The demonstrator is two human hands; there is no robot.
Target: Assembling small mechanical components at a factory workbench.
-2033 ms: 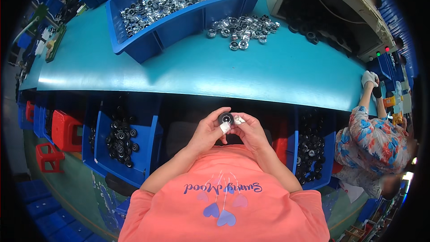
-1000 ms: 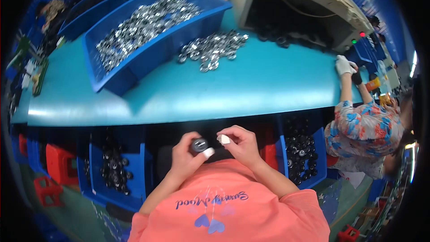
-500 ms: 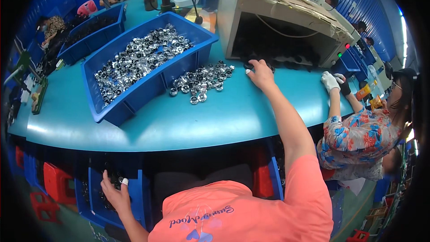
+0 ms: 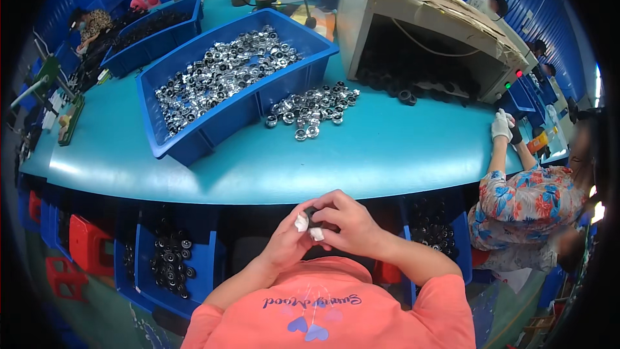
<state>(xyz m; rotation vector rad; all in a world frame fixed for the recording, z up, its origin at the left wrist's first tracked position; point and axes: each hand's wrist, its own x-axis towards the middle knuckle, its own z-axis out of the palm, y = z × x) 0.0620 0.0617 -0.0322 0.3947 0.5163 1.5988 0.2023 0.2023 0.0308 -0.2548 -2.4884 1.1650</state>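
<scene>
Just off the table's near edge, my left hand [image 4: 286, 238] and my right hand [image 4: 352, 225] meet in front of my body. Their fingers are closed around a small black part [image 4: 314, 215], mostly hidden by the fingers. White covers wrap a couple of my fingertips. Beyond them on the table lies a loose pile of clear and silver round parts [image 4: 314, 111], some with black centres. A large blue bin [image 4: 236, 117] behind it holds many more of these. Black ring-like parts [image 4: 407, 97] lie at the mouth of a beige open-fronted box [image 4: 354, 39].
Below the table edge, a blue bin [image 4: 208, 255] on the left holds black round parts, and another blue bin [image 4: 460, 245] stands on the right. A co-worker's gloved hand [image 4: 500, 126] rests at the table's right end. Red stools [image 4: 90, 245] stand at lower left.
My right hand has come back from the box's mouth, and my left hand has risen out of the lower left bin. Both now meet at the black part. The view has shifted slightly.
</scene>
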